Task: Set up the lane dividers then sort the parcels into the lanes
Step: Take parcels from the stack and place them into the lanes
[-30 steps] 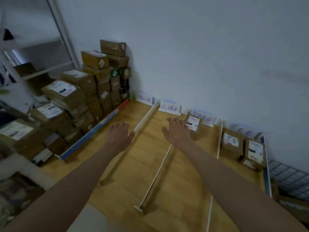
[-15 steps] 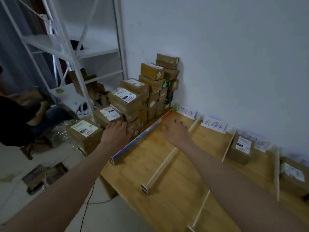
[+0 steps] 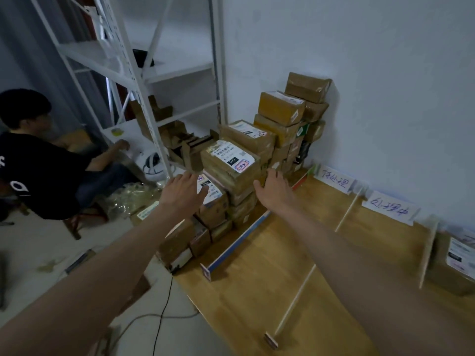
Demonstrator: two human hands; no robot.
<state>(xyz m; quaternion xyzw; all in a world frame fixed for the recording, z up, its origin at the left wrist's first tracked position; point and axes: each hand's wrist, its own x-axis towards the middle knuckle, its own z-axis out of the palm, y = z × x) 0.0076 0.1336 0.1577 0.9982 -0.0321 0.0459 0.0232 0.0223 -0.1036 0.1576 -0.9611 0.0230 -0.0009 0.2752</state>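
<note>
A tall stack of brown cardboard parcels (image 3: 270, 140) stands against the wall left of the wooden table (image 3: 257, 291). My left hand (image 3: 183, 192) reaches with spread fingers over a low labelled parcel (image 3: 213, 199). My right hand (image 3: 275, 190) is open beside the front parcel with a white label (image 3: 231, 160); neither holds anything. A blue-edged divider (image 3: 239, 240) runs along the table's left side. Thin wooden dividers (image 3: 318, 253) (image 3: 428, 250) split the table into lanes. One parcel (image 3: 455, 263) lies in a lane at the right.
Handwritten paper lane labels (image 3: 335, 179) (image 3: 389, 209) lean on the wall. A white metal shelf rack (image 3: 144, 80) stands behind the stack. A seated person in a black shirt (image 3: 33, 155) is at the left. A black cable (image 3: 162, 312) trails on the floor.
The view swung left from the lanes to the parcel stack. Both hands moved left off the table toward the stacked parcels and now flank the front ones.
</note>
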